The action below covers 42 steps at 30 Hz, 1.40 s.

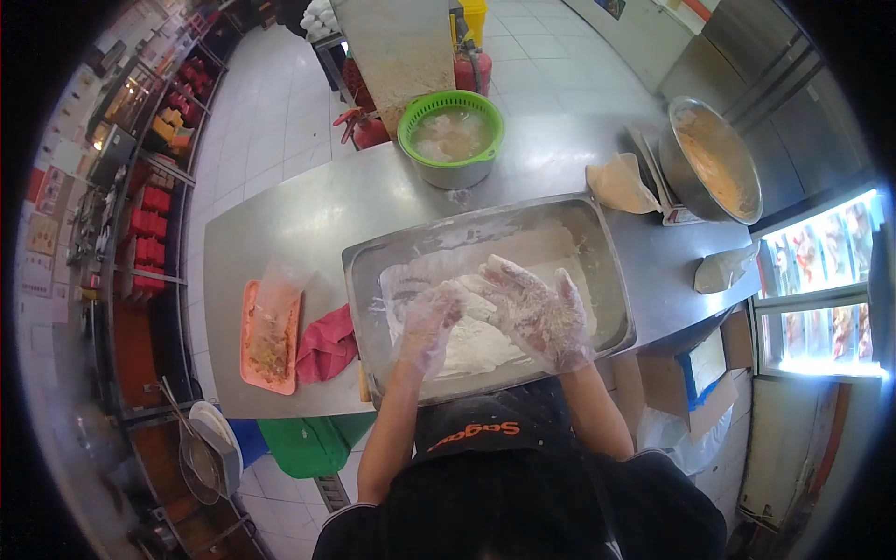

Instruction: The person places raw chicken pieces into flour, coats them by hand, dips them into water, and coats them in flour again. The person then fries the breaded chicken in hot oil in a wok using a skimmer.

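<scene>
Both of my hands wear clear gloves dusted with white flour, above a large metal tray [362,280] holding white flour [481,350]. Over the tray's left half, my left hand [432,327] has its fingers curled together; whatever lies between them is too small to make out. My right hand [541,317] is palm up, heavily coated, with thumb and fingers spread. Its floury fingers reach close to the left fingertips, and I cannot tell whether they touch.
Behind the tray, a green colander [406,140] sits in a metal bowl. A big bowl of orange batter [714,168] stands back right. At left lie a pink tray [247,359] and a red cloth [327,345]. An open cardboard box [667,383] is below right.
</scene>
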Available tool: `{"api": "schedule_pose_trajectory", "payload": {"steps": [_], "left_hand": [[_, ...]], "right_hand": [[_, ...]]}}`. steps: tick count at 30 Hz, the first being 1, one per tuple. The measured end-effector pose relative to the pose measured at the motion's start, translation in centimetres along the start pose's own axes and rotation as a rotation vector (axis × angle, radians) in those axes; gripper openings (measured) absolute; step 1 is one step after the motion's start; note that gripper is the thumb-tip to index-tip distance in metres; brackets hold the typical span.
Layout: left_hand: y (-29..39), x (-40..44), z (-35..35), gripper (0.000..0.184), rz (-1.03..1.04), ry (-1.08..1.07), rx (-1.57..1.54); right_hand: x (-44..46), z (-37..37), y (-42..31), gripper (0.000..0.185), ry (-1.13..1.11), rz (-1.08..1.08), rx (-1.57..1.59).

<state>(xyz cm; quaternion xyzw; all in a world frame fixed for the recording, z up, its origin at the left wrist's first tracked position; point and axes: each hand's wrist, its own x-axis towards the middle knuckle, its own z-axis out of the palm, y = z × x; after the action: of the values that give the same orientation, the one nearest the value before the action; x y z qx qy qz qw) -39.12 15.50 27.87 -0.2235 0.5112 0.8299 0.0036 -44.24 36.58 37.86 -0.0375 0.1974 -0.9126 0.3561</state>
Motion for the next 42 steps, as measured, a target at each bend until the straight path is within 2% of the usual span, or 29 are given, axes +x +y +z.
{"api": "schedule_pose_trajectory", "payload": {"steps": [2,4,6,7,9,11,15,17,18,19,21,23,24,25,26,27,29,30,31,32,33,34,35,36,37,38,40,41,42], "left_hand": [[1.0,-1.2,1.5,0.029,-0.158,-0.086,-0.207],[2.7,-2.1,2.9,0.029,-0.186,-0.141,-0.2],[3.4,-2.0,3.9,0.029,-0.216,-0.201,-0.193],[3.5,-1.8,4.2,0.029,-0.177,-0.19,-0.158],[3.0,-1.1,4.2,0.029,-0.135,-0.181,-0.125],[0.6,0.5,2.9,0.025,-0.105,-0.044,-0.111],[-0.2,2.3,1.2,0.021,-0.069,0.085,-0.072],[0.2,2.7,0.6,0.033,-0.116,0.159,0.14],[-0.2,3.0,0.0,0.033,-0.115,0.166,0.137],[-0.6,3.4,-0.5,0.034,0.025,0.197,0.389],[-0.8,3.8,-1.0,0.035,0.167,0.233,0.637],[1.4,3.1,0.4,0.034,0.037,0.227,0.399],[1.5,3.5,0.1,0.034,0.036,0.23,0.393],[1.7,3.9,-0.5,0.032,0.178,0.24,0.39],[2.0,4.5,-1.0,0.031,0.32,0.247,0.388],[2.6,5.5,-1.3,0.031,0.321,0.249,0.381],[3.7,7.1,-1.8,0.024,0.241,0.317,-0.121],[4.2,6.7,-1.8,0.024,0.243,0.327,-0.132],[5.3,5.8,-1.5,0.029,0.238,0.19,-0.088],[6.1,5.0,-1.2,0.035,0.231,0.052,-0.042],[6.4,4.2,-1.0,0.035,0.232,0.063,-0.051],[6.3,3.4,-0.7,0.039,0.047,-0.105,-0.313],[6.1,2.7,-0.2,0.043,-0.14,-0.278,-0.57],[5.7,2.1,0.4,0.043,-0.14,-0.276,-0.575],[5.3,1.5,1.1,0.046,-0.131,-0.216,-0.599],[5.2,1.0,1.3,0.049,-0.121,-0.156,-0.621],[6.2,-0.2,1.0,0.049,-0.181,-0.176,-0.705],[6.3,-0.9,0.5,0.05,-0.248,-0.197,-0.786],[5.9,-1.3,-0.4,0.05,-0.248,-0.175,-0.798]], "right_hand": [[0.1,0.0,0.5,0.092,0.003,0.037,-0.019],[0.2,0.0,1.1,0.093,0.008,0.076,-0.04],[0.3,-0.2,1.7,0.088,0.058,0.198,0.131],[0.2,-0.3,1.9,0.088,0.058,0.198,0.129],[0.1,-0.4,2.1,0.086,0.065,0.254,0.378],[0.1,0.6,1.9,0.084,0.045,0.263,0.355],[0.3,-0.7,2.5,0.077,-0.046,0.294,0.244],[0.1,-2.5,3.3,0.074,0.004,0.311,0.209],[-0.2,-2.9,3.7,0.072,0.054,0.325,0.172],[-0.6,-3.0,4.4,0.072,0.053,0.333,0.17],[-1.7,-2.9,5.8,0.07,0.1,0.248,-0.302],[-2.3,-1.5,5.9,0.07,0.102,0.253,-0.325],[-2.7,-1.0,6.0,0.071,0.107,0.252,-0.344],[-3.2,-1.4,6.3,0.071,0.107,0.257,-0.349],[-3.9,-2.3,6.8,0.07,0.079,0.307,-0.206],[-4.5,-2.7,6.9,0.069,0.052,0.356,-0.063],[-5.7,-1.6,6.4,0.07,0.047,0.342,-0.176],[-6.0,-1.2,6.2,0.071,0.039,0.324,-0.281],[-5.8,-1.2,6.1,0.071,0.036,0.338,-0.286],[-5.4,-1.3,6.2,0.07,0.073,0.217,-0.246],[-5.0,-1.5,6.2,0.07,0.111,0.095,-0.205],[-4.2,-1.5,6.1,0.07,0.112,0.105,-0.21],[-3.0,-1.5,6.0,0.067,0.267,0.129,-0.415],[-1.9,-1.7,6.0,0.065,0.423,0.15,-0.619],[-0.9,-2.4,6.5,0.072,0.552,0.105,-0.752],[-0.4,-2.9,6.7,0.072,0.548,0.107,-0.754],[0.5,-3.4,6.9,0.084,0.47,-0.268,-1.641],[0.9,-4.8,7.0,0.084,0.455,-0.25,-1.645],[1.2,-7.0,6.9,0.085,0.369,-0.141,-1.881]]}}
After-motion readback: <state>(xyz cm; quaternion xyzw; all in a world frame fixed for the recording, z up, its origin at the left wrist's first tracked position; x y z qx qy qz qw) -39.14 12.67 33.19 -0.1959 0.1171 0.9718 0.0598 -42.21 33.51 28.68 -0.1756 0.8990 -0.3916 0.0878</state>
